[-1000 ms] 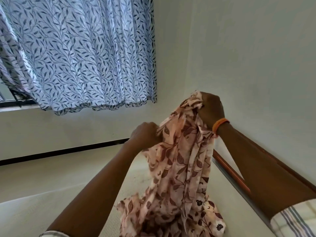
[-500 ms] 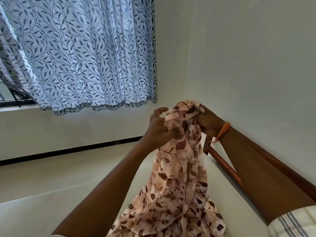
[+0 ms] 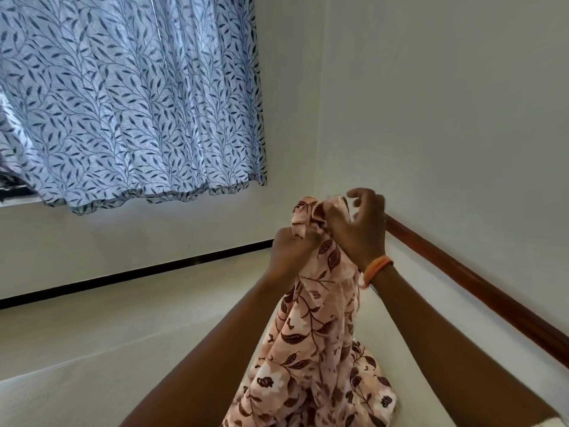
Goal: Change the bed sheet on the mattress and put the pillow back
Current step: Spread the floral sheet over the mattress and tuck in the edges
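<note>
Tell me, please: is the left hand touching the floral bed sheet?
Touching. In the head view, the left hand grips the bunched top of the floral bed sheet, fingers curled into the cloth.

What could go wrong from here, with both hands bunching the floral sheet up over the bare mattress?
1. The right hand pinches the floral sheet with some fingers loose; the bunch could slip.
2. The sheet hangs twisted from the left hand, so it may spread crooked over the mattress.
3. It could snag the wooden rail.
</note>
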`<state>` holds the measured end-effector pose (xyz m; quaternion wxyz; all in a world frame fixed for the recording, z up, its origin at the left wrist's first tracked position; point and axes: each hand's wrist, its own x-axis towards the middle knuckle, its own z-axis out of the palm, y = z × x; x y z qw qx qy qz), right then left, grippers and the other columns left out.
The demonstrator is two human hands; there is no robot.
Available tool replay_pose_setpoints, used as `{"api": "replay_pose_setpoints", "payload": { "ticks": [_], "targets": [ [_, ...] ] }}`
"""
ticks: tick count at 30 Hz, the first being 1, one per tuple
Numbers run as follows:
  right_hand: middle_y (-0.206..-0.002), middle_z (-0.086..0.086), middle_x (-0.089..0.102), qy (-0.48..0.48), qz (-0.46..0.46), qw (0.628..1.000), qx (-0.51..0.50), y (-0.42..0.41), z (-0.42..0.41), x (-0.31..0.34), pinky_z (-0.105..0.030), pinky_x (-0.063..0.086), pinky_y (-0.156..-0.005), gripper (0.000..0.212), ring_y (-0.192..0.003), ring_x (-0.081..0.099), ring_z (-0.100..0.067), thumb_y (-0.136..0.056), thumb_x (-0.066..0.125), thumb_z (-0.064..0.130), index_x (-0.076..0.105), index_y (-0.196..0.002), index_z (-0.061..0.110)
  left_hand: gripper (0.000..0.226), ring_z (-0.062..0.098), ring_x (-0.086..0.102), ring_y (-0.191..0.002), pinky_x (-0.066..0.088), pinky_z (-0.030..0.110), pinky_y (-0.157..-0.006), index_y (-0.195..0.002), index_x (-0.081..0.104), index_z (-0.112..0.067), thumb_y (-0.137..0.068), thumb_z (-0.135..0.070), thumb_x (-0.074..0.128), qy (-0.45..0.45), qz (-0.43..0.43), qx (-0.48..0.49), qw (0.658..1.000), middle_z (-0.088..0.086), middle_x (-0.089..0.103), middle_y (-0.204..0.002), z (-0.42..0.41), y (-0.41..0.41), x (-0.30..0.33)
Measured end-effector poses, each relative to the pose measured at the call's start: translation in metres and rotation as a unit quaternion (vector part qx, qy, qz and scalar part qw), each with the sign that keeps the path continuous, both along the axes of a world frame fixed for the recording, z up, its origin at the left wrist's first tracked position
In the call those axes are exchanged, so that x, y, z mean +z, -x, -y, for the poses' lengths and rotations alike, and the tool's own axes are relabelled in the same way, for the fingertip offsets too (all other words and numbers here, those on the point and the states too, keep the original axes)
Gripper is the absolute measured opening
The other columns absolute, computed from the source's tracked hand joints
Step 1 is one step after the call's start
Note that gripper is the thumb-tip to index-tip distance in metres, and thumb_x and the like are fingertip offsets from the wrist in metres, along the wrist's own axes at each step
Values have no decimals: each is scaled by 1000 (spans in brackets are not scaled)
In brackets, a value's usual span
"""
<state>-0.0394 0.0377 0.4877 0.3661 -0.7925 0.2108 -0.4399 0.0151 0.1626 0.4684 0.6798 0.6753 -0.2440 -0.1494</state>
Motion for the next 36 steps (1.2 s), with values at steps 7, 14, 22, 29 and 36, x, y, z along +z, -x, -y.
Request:
{"api": "replay_pose_setpoints", "payload": {
  "ticks": [7,14,22,29,36],
  "targets": [
    [-126,8,57,-108,-120,937,311,23,13,-39,-19,53,-86,73,-112,59,-3,-73,81,40,46,-135,27,26,28,62,-84,48,36,-76,-101,62,3,-94,-17,47,98,-171,-219,956,21,64,-92,8,5,8],
    [-108,-18,70,-284,67,923,252,44,49,-35,-44,57,-86,24,-100,68,-32,-88,61,-4,66,-111,3,29,38,65,-107,55,52,-89,-114,65,-1,-92,8,49,82,-86,-221,968,24,67,-117,10,-3,-2],
    [-132,-18,56,-510,109,724,451,61,93,-34,-48,42,-106,65,-119,57,-31,-87,71,35,48,-139,4,108,23,53,-121,53,35,-95,-151,18,-22,-69,-21,87,-177,-125,-281,935,13,47,-139,68,-2,-78],
    [-94,-17,69,-417,93,889,162,97,170,-46,-38,53,-78,35,-85,67,-29,-99,51,31,65,-110,1,20,23,66,-78,56,36,-75,-90,67,-4,-97,-3,48,-251,31,-183,950,11,69,-86,124,4,-86],
    [-92,-25,59,-35,-180,956,-231,155,248,-95,-34,39,-67,38,-83,54,-36,-101,49,29,65,-88,-3,25,24,60,-67,40,32,-59,-87,70,-3,-93,-4,46,-250,90,8,964,9,67,-75,147,-31,-65]
  ]
}}
